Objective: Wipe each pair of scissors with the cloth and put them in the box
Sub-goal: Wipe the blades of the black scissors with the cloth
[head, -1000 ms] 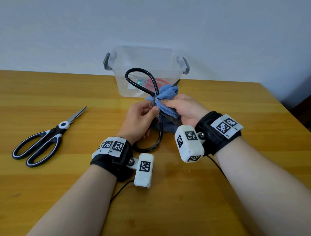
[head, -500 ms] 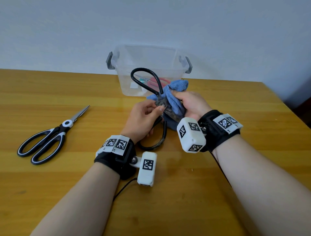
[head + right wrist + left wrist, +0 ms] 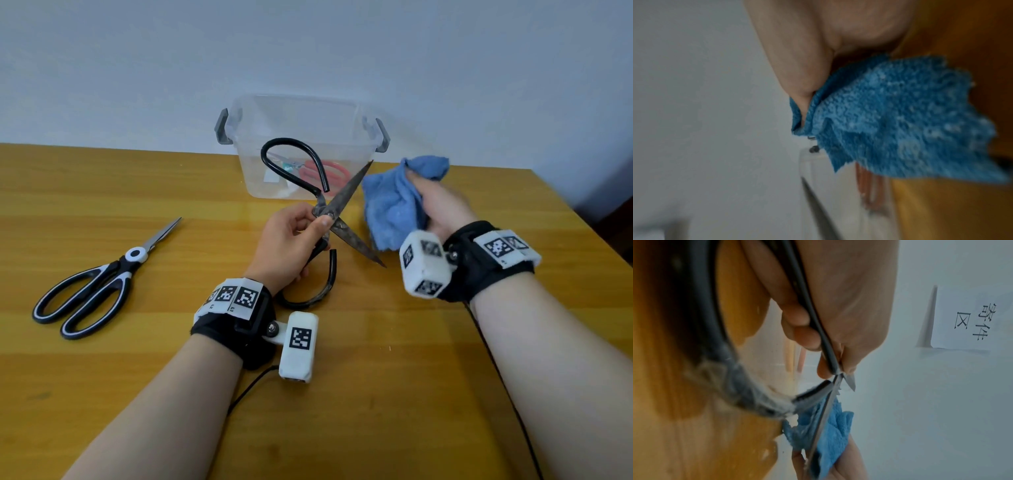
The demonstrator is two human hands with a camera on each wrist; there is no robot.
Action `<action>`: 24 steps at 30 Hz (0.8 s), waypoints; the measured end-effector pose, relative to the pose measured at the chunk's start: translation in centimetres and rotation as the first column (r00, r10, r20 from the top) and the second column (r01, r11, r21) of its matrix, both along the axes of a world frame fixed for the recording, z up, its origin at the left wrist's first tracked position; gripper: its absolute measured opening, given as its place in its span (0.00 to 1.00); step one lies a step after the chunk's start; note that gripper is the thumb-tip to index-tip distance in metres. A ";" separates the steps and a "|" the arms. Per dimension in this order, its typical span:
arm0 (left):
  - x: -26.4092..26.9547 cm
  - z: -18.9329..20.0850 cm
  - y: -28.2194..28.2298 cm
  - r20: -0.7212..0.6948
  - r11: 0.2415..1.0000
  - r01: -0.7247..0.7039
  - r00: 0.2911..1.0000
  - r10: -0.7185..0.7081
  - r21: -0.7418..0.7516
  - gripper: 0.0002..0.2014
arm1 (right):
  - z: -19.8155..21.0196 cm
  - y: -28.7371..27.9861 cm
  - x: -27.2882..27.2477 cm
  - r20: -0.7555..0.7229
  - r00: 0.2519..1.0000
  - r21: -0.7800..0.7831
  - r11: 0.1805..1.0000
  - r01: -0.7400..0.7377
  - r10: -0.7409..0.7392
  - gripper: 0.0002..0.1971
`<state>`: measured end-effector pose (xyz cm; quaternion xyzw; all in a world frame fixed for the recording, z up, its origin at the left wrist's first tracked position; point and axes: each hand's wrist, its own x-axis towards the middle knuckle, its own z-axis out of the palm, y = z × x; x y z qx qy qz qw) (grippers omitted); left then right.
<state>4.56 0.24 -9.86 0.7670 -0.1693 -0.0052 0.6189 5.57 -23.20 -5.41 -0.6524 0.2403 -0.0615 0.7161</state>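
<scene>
The left hand (image 3: pixel 291 240) pinches the old black-handled scissors (image 3: pixel 337 209) at the pivot, blades spread wide, above the worktop (image 3: pixel 376 394) in front of the clear box (image 3: pixel 301 133), where red-handled scissors (image 3: pixel 329 173) lie. The right hand (image 3: pixel 442 205) grips the bunched blue cloth (image 3: pixel 390 205) just right of the blades, apart from them. Black-and-white scissors (image 3: pixel 99 284) lie closed on the worktop, well to the left

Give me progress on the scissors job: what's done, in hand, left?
Done: red-handled scissors already lie in the clear box. In hand: the left hand holds the old black-handled scissors open near the pivot, while the right hand grips the blue cloth clear of the blades; boxing them looks next. Left: the black-and-white scissors lie untouched on the table.
</scene>
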 end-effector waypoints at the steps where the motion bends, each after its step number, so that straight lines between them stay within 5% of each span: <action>1: 0.0 0.1 -0.1 0.001 1.000 -0.006 1.000 0.006 -0.006 0.14 | 0.1 0.3 -0.3 -0.019 0.999 -0.064 0.997 -0.036 0.035 0.35; 7: 0.1 -0.2 -0.1 0.030 0.998 -0.041 0.999 0.043 -0.056 0.15 | 1.2 4.3 -1.9 -0.135 0.866 -0.451 0.748 -0.486 0.481 0.22; 12: 0.2 -0.4 -0.1 0.024 0.996 -0.037 0.999 0.039 -0.080 0.15 | 1.1 5.9 -1.2 -0.290 0.728 -0.621 0.457 -0.637 0.621 0.21; 19: 0.1 -0.5 -0.2 0.075 0.991 -0.083 0.993 0.091 -0.102 0.16 | 2.1 6.1 -1.2 -0.351 0.676 -0.697 0.300 -0.651 0.648 0.16; 24: 0.0 -0.4 -0.1 0.096 0.986 -0.116 0.987 0.128 -0.118 0.16 | 2.0 5.7 -1.8 -0.302 0.676 -0.696 0.330 -0.638 0.672 0.10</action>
